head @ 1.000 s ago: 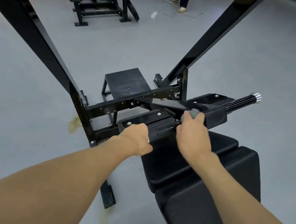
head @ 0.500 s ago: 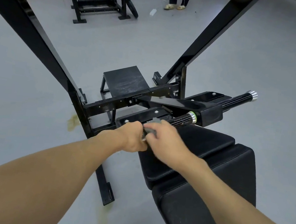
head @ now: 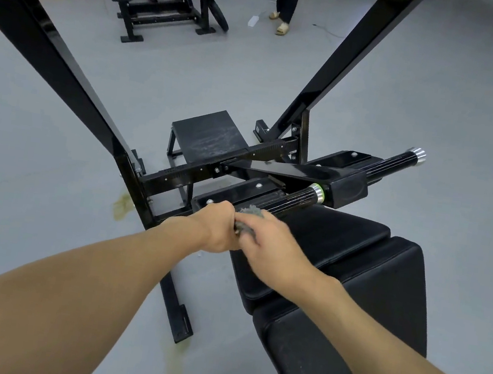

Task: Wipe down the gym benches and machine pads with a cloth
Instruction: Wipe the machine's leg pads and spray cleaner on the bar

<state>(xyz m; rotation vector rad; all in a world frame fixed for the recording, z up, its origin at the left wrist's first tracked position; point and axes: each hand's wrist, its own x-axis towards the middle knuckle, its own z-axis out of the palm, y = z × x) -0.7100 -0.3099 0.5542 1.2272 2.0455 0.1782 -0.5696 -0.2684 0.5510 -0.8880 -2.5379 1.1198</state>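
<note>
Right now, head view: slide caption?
Right hand holds grey cloth on machine handle; left hand grips handle's end.

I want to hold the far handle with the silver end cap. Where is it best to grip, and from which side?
Grip the ribbed shaft of the far handle, between its silver cap and the black housing. Come from above, fingers wrapped across it: the bar is slim, round and juts free rightward.

Bare left forearm (head: 75, 283); bare right forearm (head: 375, 339)

No legible writing.
The black machine frame (head: 51, 60) and the pads (head: 365, 296) show no lettering, label, brand or number.
</note>
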